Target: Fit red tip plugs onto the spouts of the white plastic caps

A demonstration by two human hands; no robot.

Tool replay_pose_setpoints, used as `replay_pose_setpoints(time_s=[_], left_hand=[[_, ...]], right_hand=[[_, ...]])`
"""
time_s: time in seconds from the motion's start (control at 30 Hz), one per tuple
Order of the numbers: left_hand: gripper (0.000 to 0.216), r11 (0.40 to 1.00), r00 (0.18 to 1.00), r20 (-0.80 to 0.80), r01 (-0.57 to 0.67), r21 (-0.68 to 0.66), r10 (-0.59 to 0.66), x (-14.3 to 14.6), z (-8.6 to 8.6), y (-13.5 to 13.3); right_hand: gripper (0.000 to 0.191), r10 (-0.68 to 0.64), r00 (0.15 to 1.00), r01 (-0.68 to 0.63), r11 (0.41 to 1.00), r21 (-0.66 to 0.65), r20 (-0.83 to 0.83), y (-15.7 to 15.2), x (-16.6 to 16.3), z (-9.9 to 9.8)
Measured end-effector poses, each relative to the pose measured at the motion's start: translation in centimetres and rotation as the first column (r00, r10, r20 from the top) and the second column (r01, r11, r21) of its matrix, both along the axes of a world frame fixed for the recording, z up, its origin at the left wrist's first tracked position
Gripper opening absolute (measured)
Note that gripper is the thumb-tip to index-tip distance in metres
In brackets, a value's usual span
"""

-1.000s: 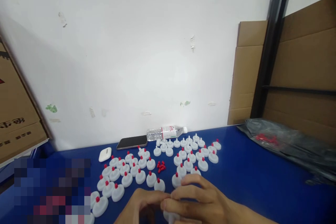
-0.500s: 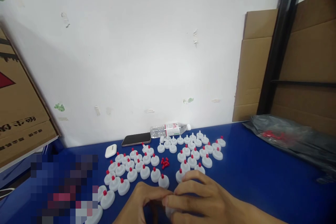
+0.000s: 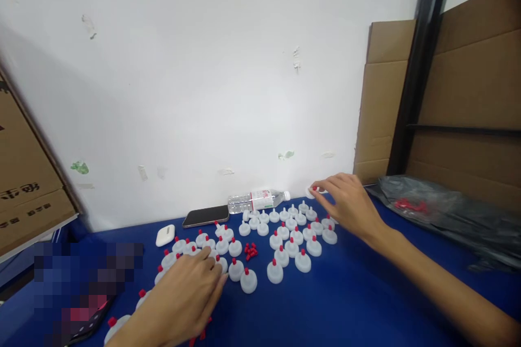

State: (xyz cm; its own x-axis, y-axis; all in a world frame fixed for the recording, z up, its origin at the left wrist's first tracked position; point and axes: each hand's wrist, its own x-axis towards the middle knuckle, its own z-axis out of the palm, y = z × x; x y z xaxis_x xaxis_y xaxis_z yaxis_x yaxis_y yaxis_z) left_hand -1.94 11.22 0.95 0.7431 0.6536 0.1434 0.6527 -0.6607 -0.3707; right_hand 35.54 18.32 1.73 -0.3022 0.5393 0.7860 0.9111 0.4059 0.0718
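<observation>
Dozens of white caps [image 3: 274, 272] with red tips stand on the blue desk [image 3: 334, 303]. Nearest, the left hand [image 3: 183, 298] lies palm down over the caps at the near-left of the group, fingers [image 3: 211, 268] stretched out and loose, clamped on nothing that shows. A small pile of loose red tips [image 3: 251, 252] sits mid-group. Further out, the right hand [image 3: 350, 203] reaches to the far right edge of the group, fingertips pinched on a single cap [image 3: 312, 191], close to the neck of the water bottle [image 3: 258, 201]. The bottle lies on its side by the wall, its red-and-white label too small to read. Beside it are a dark phone [image 3: 205, 216] and a white earbud case [image 3: 165, 235]. Far right is a black plastic bag [image 3: 448, 217] with red pieces inside. Behind it stand brown cardboard sheets [image 3: 382, 103] and a black post [image 3: 419, 65]. The cardboard box [image 3: 28, 195] at left has dark print, blurred and unreadable. A pixelated patch hides the near-left desk.
</observation>
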Motion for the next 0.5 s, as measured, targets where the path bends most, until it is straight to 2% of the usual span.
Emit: replay_pose_setpoints(time_s=[0.13, 0.27, 0.4, 0.5], left_hand=[[0.032, 1.0, 0.995, -0.105, -0.002, -0.012, 0.001, 1.0, -2.2, -0.2], [0.034, 1.0, 0.981, -0.196, -0.003, 0.006, 0.004, 1.3, -3.1, 0.3], [0.035, 0.998, 0.969, -0.243, -0.031, 0.046, 0.041, 1.1, -3.6, 0.6], [0.033, 0.998, 0.964, -0.26, -0.042, 0.048, 0.053, 0.9, -4.1, 0.8]], right_hand=[[0.023, -0.132, 0.987, 0.146, 0.976, -0.159, 0.093, 1.7, 1.5, -1.5], [0.018, -0.203, 0.967, 0.242, 0.923, -0.298, 0.156, 2.6, 2.5, -2.8], [0.023, -0.196, 0.966, 0.248, 0.886, -0.391, 0.17, 2.9, 2.9, -3.4], [0.025, -0.167, 0.977, 0.207, 0.888, -0.41, 0.132, 2.8, 2.6, -3.2]])
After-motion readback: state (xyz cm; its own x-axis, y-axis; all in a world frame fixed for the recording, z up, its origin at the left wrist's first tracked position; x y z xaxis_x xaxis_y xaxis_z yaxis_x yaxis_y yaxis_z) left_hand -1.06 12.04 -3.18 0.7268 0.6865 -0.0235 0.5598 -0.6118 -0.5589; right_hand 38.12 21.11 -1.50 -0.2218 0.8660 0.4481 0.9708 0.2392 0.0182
